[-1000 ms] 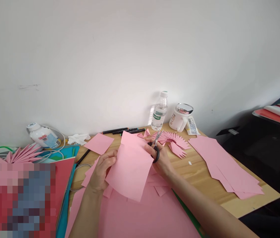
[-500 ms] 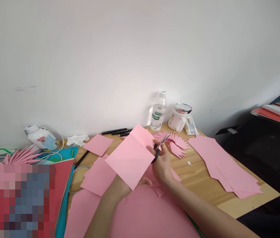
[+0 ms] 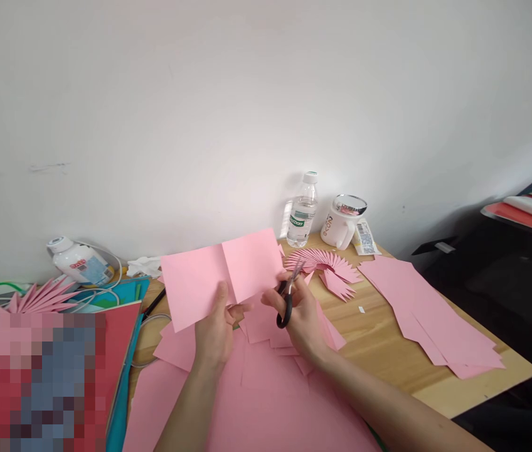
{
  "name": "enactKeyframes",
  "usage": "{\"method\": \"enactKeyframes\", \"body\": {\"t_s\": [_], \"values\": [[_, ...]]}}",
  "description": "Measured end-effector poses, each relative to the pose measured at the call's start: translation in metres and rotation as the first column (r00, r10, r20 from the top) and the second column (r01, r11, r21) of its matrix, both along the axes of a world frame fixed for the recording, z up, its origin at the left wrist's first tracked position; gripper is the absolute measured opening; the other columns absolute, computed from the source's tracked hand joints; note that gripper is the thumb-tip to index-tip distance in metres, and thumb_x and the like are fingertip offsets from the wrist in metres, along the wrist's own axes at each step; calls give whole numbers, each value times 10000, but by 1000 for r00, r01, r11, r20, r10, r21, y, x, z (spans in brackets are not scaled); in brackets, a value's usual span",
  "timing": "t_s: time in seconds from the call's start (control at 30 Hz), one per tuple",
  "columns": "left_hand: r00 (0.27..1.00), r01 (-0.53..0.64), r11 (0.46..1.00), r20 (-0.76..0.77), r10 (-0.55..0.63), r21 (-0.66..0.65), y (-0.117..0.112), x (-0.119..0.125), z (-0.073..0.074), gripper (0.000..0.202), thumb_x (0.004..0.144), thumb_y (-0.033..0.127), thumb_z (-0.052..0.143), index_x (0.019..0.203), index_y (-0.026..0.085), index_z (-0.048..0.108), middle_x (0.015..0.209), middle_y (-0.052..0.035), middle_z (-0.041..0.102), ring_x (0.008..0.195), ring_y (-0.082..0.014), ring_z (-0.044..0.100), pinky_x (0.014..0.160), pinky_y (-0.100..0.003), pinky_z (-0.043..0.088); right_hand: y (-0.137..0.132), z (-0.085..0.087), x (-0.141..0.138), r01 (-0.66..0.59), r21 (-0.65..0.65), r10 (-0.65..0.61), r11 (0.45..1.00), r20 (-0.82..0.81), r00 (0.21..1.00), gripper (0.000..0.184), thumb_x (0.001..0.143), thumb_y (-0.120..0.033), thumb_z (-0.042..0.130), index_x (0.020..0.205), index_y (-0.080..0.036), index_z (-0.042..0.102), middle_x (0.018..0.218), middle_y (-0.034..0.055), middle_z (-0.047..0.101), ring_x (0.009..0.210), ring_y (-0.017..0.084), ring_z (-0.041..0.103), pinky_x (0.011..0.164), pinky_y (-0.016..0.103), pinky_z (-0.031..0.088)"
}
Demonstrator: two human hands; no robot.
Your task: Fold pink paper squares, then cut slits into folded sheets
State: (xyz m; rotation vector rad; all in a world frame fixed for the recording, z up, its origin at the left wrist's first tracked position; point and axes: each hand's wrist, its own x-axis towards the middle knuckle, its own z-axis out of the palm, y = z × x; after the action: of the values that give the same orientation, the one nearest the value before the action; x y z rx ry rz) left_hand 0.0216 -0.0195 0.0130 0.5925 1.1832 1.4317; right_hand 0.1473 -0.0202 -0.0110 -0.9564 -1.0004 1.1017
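A creased pink sheet of paper (image 3: 195, 279) is raised above the table, folded along a line near its middle. My left hand (image 3: 216, 326) grips its lower edge, thumb on the near face. Black-handled scissors (image 3: 285, 309) sit in my right hand (image 3: 304, 314), their blades pointing up and away, with the fingers near the sheet's right corner. Whether those fingers touch the paper I cannot tell. Beneath both hands lie loose pink sheets (image 3: 270, 402), partly covered by my forearms. Behind the right hand is a curved row of folded pink paper pieces (image 3: 325, 260).
At the back stand a water bottle (image 3: 302, 213) and a white mug (image 3: 340, 223). More pink sheets (image 3: 428, 307) lie on the right. To the left are a white bottle (image 3: 80, 260) on its side, a crumpled tissue (image 3: 143, 266), a cable and a red folder (image 3: 122, 339).
The pink sheet has turned from a diamond position to lie wider and farther back, its crease now showing. My left hand has come into view on its near side. The scissors have shifted slightly left.
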Motion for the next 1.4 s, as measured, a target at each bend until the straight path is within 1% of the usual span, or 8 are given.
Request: {"method": "enactKeyframes", "body": {"t_s": [0.1, 0.23, 0.33, 0.43, 0.67, 0.97, 1.23, 1.4], "values": [[986, -150, 981, 95, 139, 124, 5, -7, 4, 412, 696, 299, 681, 1077, 190, 570, 1029, -63, 677, 940, -220, 640, 765, -337, 539, -4, 6, -1, -265, -4, 264, 964, 102, 959, 315, 655, -398, 713, 759, -192, 500, 671, -22, 528, 620, 120, 510, 604, 258, 437], [980, -151, 976, 152, 127, 157, 7, -13, 8, 352, 724, 290, 661, 1048, 170, 595, 1102, -85, 650, 966, -230, 631, 832, -380, 533, -9, 11, -1, -618, -20, 618, 786, 80, 782, 375, 606, -448, 736, 795, -175, 561, 705, -6, 557, 625, 116, 507, 612, 255, 436], [976, -158, 961, 183, 117, 228, 5, -13, 9, 381, 727, 280, 660, 1094, 215, 580, 1202, -64, 596, 1011, -235, 609, 845, -420, 530, -12, 12, -2, -730, -80, 735, 678, 75, 674, 459, 558, -450, 763, 882, -178, 584, 727, -4, 564, 630, 117, 521, 603, 253, 451], [976, -173, 947, 176, 127, 273, 3, -10, 11, 420, 729, 284, 658, 1136, 259, 560, 1227, -40, 578, 1050, -242, 587, 843, -450, 530, -15, 12, -1, -754, -149, 768, 640, 96, 633, 536, 533, -425, 782, 968, -185, 580, 739, -4, 573, 643, 120, 537, 600, 245, 457], [974, -218, 926, 124, 188, 308, -2, -2, 18, 463, 756, 331, 623, 1202, 299, 504, 1272, -24, 535, 1108, -248, 548, 830, -444, 542, -16, 14, 0, -782, -177, 800, 598, 69, 596, 514, 567, -451, 758, 960, -165, 589, 750, -1, 573, 665, 116, 529, 623, 241, 440], [987, -160, 985, 27, 159, 63, -11, 10, 7, 575, 708, 359, 671, 1221, 221, 450, 1054, -87, 659, 840, -259, 672, 676, -365, 571, -18, 14, -3, -741, -152, 752, 654, 32, 658, 506, 596, -457, 750, 928, -174, 493, 714, -30, 495, 627, 94, 449, 558, 211, 365], [939, -272, 961, -230, 256, -43, -16, 21, 23, 258, 751, 362, 612, 882, 142, 645, 840, -113, 704, 909, -261, 654, 781, -360, 537, -15, 8, -2, -717, -145, 726, 682, 15, 687, 503, 616, -418, 761, 907, -175, 430, 742, -21, 478, 663, 100, 428, 606, 233, 343], [931, -254, 967, -271, 244, -1, -14, 15, 9, 328, 704, 451, 633, 845, 156, 654, 904, -111, 695, 969, -266, 628, 825, -384, 519, -15, 10, -3, -712, -129, 717, 691, -5, 697, 495, 619, -408, 763, 901, -173, 431, 766, -12, 483, 693, 105, 434, 638, 241, 351]]}}
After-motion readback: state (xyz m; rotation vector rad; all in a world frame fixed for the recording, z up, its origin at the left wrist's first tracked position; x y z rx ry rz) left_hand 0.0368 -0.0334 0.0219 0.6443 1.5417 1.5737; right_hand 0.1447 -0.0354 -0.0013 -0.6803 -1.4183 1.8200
